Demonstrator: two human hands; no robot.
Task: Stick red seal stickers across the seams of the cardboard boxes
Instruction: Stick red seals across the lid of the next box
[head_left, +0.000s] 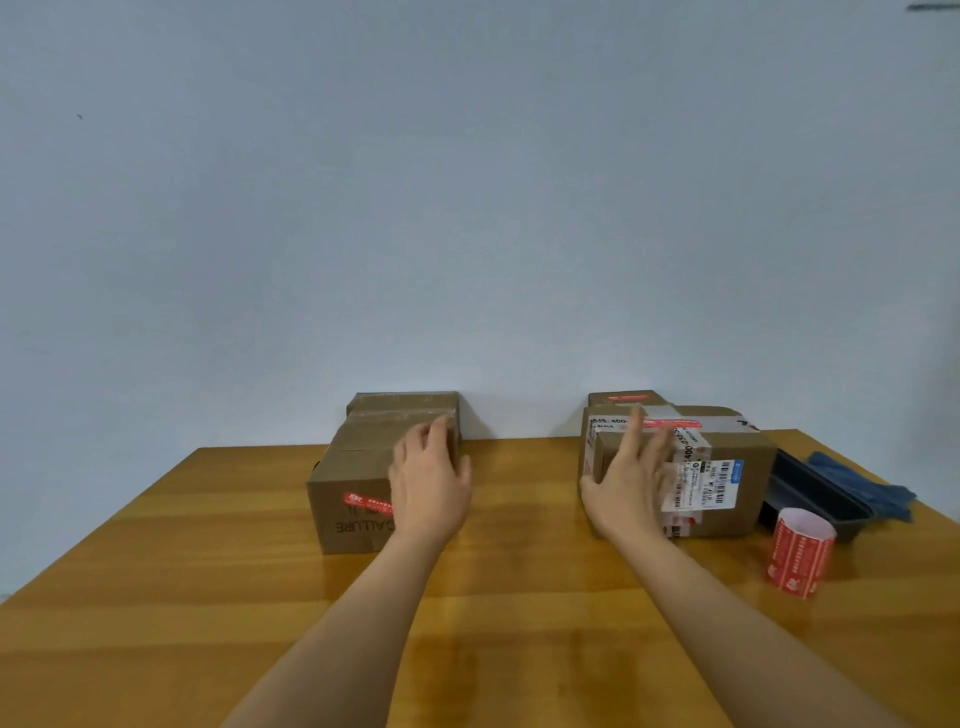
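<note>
Surface: glossy orange-brown wooden table set against a plain pale blue-grey wall. Brown cardboard boxes, four: a front left box bearing one red seal sticker, a smaller taped box behind it; a front right box with white shipping labels and a red sticker across its top, another box behind. Roll of red seal stickers, one, upright near the right box. Black plastic tray, one; blue cloth, one. Left hand, fingers loosely spread, on the left box; right hand, fingers extended, flat against the right box
</note>
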